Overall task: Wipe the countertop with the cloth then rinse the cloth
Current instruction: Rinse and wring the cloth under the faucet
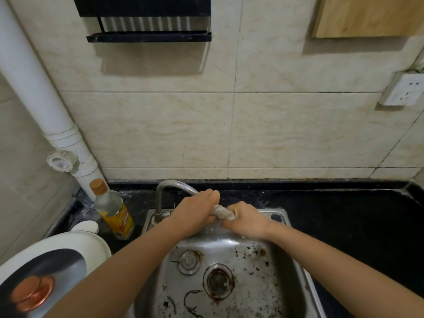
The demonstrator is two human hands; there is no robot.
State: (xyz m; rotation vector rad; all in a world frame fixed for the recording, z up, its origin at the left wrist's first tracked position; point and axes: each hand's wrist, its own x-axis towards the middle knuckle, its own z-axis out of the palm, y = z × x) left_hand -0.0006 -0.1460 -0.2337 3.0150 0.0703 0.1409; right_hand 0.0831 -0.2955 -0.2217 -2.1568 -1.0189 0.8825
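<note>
While left hand and right hand clench the twisted cloth, over steel sink

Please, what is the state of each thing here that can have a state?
cloth: twisted into a roll, held over the sink
left hand: grips one end of the cloth
right hand: grips the other end
faucet: spout tip hidden, flow cannot be told
sink: dirty, with dark debris
bottle: upright, capped
wall socket: nothing plugged in
</note>
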